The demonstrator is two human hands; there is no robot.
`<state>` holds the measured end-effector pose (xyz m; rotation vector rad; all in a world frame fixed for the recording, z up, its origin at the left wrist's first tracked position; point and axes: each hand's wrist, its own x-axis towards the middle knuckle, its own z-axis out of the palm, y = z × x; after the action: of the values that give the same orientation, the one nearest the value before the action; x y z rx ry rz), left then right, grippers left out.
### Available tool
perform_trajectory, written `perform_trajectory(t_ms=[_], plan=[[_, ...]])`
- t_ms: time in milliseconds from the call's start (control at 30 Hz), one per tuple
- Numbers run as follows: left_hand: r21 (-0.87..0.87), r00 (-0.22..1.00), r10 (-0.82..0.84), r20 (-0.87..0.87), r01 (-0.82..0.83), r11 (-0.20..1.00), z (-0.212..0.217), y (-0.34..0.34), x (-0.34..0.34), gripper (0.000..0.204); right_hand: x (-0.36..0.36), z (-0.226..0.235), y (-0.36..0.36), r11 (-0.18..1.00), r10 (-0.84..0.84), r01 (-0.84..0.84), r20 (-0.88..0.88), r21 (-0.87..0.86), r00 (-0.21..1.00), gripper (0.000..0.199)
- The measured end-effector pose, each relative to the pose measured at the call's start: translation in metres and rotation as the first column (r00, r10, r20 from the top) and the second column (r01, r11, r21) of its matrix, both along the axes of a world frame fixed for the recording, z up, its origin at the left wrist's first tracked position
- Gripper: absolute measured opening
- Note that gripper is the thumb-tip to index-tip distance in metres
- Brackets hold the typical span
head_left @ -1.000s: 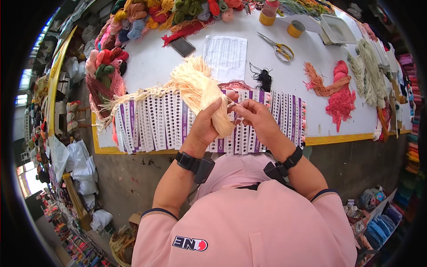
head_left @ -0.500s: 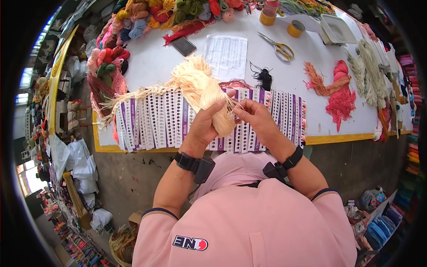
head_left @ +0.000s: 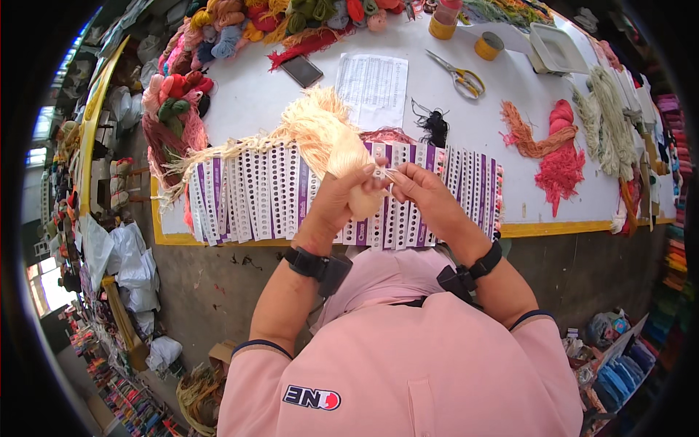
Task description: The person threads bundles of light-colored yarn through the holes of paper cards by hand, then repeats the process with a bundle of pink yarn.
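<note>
A thick cream-coloured skein of thread lies across the punched cards, its near end lifted in my left hand. The left fingers are closed round that end. My right hand pinches a few pale strands beside the left fingertips. Beneath both hands runs a long row of white and purple cards with holes along the table's near edge. More cream strands trail leftward over the cards. Some reddish thread shows just behind the cards.
On the white table are a printed sheet, a phone, yellow-handled scissors, black thread and pink and orange skeins. Coloured skeins pile at the far left. A white tray and tape rolls stand far right.
The right hand has shifted slightly, still pinching strands near the left fingertips. The left hand keeps hold of the skein, and the whole view has moved a little.
</note>
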<state>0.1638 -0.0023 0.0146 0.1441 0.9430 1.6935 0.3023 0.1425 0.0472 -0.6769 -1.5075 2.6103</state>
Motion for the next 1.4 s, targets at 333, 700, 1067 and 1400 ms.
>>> perform_trajectory(t_ms=[333, 700, 1067, 1400], plan=[[0.301, 0.802, 0.506, 0.318, -0.592, 0.748, -0.006, -0.112, -0.175, 0.045, 0.064, -0.026, 0.128, 0.771, -0.529, 0.439, -0.078, -0.462, 0.845, 0.024], [0.386, 0.793, 0.590, -0.149, -0.503, 0.773, 0.041, -0.120, -0.236, 0.032, 0.262, -0.052, 0.350, -0.103, -0.919, 0.805, -0.365, 0.585, 0.147, 0.018], [-0.517, 0.984, 0.068, -0.162, -0.143, 0.844, -0.070, 0.062, -0.045, 0.007, -0.063, -0.086, 0.073, 0.609, 0.110, -0.199, 0.166, 0.768, 0.980, 0.013], [-0.441, 0.920, -0.166, -0.356, -0.009, 0.898, -0.067, 0.067, -0.049, 0.015, -0.079, -0.099, 0.067, 0.212, 0.200, -0.182, 0.140, 0.960, 0.970, 0.009]])
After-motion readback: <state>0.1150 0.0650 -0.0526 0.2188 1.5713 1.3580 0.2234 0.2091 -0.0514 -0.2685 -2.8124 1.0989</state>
